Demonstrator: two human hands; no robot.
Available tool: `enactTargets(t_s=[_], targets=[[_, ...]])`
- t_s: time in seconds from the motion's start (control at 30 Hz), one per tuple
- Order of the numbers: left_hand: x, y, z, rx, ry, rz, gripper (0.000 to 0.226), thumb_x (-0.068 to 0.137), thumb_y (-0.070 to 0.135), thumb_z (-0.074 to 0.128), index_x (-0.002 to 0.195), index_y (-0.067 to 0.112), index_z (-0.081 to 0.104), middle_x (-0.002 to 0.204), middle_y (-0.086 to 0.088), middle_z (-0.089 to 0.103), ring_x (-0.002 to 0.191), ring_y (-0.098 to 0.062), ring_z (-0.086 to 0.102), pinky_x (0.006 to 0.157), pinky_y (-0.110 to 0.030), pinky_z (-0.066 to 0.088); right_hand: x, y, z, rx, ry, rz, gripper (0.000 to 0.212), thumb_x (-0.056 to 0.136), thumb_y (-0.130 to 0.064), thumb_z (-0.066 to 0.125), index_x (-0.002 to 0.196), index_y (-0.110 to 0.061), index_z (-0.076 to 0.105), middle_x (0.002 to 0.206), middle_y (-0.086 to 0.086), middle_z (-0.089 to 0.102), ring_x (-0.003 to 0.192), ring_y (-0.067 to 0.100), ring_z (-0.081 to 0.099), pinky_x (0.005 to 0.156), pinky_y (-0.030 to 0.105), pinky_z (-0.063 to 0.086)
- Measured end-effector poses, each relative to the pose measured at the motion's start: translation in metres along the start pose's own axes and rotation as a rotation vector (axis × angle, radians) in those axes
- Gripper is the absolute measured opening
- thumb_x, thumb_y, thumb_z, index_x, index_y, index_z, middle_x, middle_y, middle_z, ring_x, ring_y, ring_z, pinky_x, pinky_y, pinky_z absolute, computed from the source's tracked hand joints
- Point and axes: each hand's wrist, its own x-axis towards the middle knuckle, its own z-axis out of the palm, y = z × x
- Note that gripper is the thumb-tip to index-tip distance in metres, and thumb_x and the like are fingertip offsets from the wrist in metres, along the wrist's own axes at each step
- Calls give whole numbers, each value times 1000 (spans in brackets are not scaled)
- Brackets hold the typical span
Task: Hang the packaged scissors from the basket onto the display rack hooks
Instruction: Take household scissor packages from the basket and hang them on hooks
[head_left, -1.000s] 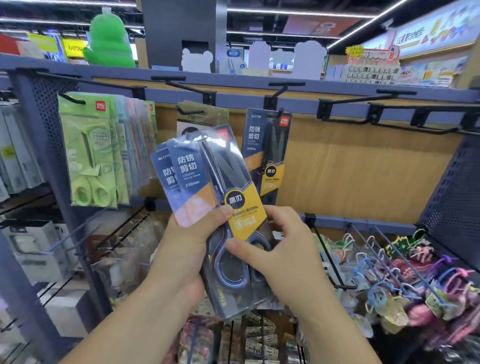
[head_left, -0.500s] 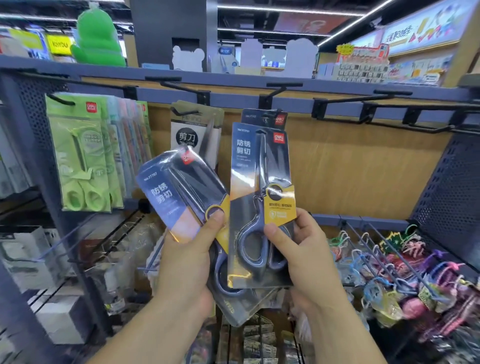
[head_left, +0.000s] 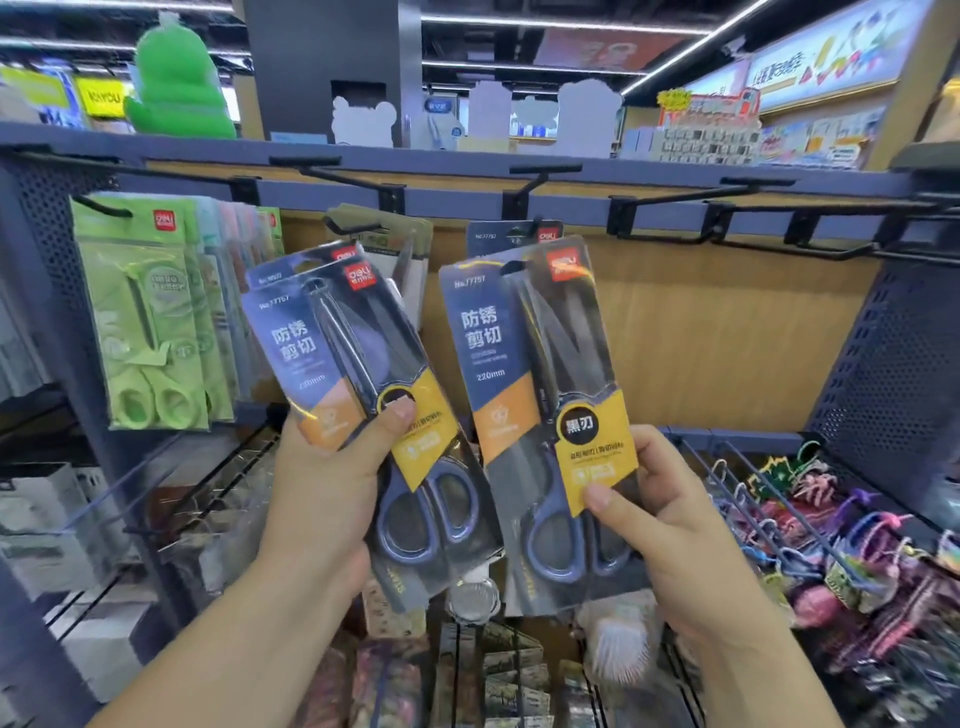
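Head camera showed the left hand (head_left: 332, 483) gripping a small stack of packaged scissors (head_left: 358, 374), thumb pressed on the yellow label, the packs tilted leftward. Just beside it, the right hand (head_left: 670, 525) pinched a single scissors pack (head_left: 488, 374) near its lower part, held nearly upright. Above that pack, a matching pack (head_left: 498, 235) hung from a black hook (head_left: 530, 187). Left of the left hand hung green scissors packs (head_left: 145, 322).

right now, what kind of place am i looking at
Most likely a stationery shop aisle: green scissors packs hang from black hooks on a display rack, the left hand and right hand hold more packaged scissors, and lit shelves of goods stand behind.
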Motion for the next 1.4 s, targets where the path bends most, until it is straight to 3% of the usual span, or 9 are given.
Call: enactTargets(t_s=[0.27,0.37,0.5,0.67,0.8,0.93,1.1,1.23,1.4], targets=[[1,4,-12,1,36,-38,44,86,10,77,129,6,68,114,-11,79,103,-32,77,85,-45,65,11,4,8,69,54,-58,47,72,-58,88,109,-33,71,111,0,77,102,17,71,87,31,59],[1,5,-18,-1,39,-23,42,89,7,75,131,5,67,116,-11,79,98,-25,77,76,-34,65,16,6,11,64,53,-53,44,75,-54,87,109,-31,71,112,0,76,105,16,70,92,33,58],[4,6,-25,17,45,12,45,90,5,75,134,7,65,118,-7,79,99,-20,76,77,-29,63,23,12,15,56,103,-23,24,84,-26,73,108,-29,73,115,4,76,109,23,70,100,45,54],[7,7,-30,8,39,26,53,84,11,78,136,8,64,120,-9,78,105,-26,76,83,-37,63,53,21,22,-34,215,49,16,93,-22,74,107,-16,72,107,3,79,100,18,72,86,33,54],[6,9,-30,12,12,43,54,82,12,77,134,5,65,119,-9,78,100,-23,76,79,-33,63,93,33,23,-80,275,175,31,88,-38,82,101,-11,75,102,8,81,96,24,75,88,47,58],[5,9,-31,3,-12,29,48,86,10,75,133,7,66,122,-11,77,99,-22,76,79,-32,63,117,48,21,-136,301,239,23,87,-37,84,85,-17,72,77,-8,77,70,6,67,67,24,51],[1,11,-31,-4,-35,44,59,78,14,75,135,8,65,121,-8,78,101,-22,77,75,-29,63,126,64,18,-169,364,316,40,83,-47,84,101,-13,74,96,3,77,86,18,69,75,32,52],[1,11,-30,-33,-49,21,61,76,13,74,136,5,63,121,-12,77,96,-22,77,71,-29,62,126,66,15,-221,398,355,30,91,-41,79,103,-15,71,104,4,76,100,25,70,82,37,53],[0,6,-29,-29,-75,-14,57,77,14,75,133,8,66,119,-10,78,100,-26,78,74,-31,63,102,50,25,-554,444,244,40,93,-48,73,123,-26,59,127,-4,60,115,17,59,95,37,50]])
